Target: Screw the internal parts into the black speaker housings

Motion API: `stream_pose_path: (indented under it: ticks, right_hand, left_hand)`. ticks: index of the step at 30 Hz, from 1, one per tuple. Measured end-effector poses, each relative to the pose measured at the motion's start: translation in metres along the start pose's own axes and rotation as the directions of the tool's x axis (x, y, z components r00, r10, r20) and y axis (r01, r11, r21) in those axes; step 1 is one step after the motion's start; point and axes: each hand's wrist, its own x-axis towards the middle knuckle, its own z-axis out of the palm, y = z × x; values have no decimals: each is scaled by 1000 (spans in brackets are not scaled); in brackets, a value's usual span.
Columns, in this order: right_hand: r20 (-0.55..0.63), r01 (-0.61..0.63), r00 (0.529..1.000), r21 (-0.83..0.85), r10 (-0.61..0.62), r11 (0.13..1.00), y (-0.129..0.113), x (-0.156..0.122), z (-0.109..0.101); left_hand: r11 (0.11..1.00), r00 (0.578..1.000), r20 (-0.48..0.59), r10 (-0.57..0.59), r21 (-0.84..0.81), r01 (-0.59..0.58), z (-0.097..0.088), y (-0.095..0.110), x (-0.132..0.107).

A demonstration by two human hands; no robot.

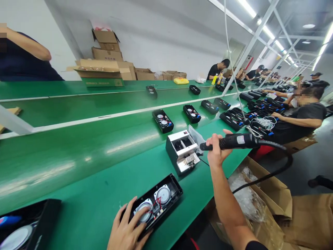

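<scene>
My left hand (128, 225) grips the left end of an open black speaker case (170, 205), its fingers over the rim and one speaker. Inside the case sit two round silver speakers (163, 195) with red wires; the nearer one is partly covered by my fingers. My right hand (217, 152) is wrapped round a black electric screwdriver (234, 141), held roughly level above the bench and pointing left. Its tip is near a screw feeder (182, 149) with a white top, apart from the speaker case.
Another open case (47, 222) lies at the lower left. Several speaker cases (162, 121) stand along the green belt (78, 149). A cord (231, 62) hangs down to the screwdriver, and its thick cable (273, 175) loops at the right. Co-workers sit along the line. Cartons (275, 194) stand below.
</scene>
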Motion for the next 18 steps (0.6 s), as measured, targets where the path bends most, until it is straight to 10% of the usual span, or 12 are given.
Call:
stream_pose_path:
  ticks: [11, 18]
  right_hand:
    - [316, -170, 924, -158, 213, 973, 4, -47, -7]
    - [526, -352, 757, -171, 388, 920, -15, -62, -29]
  left_hand:
    - [997, 995, 99, 12, 78, -20, -8, 4, 0]
    - [995, 993, 117, -18, 95, 7, -13, 12, 3]
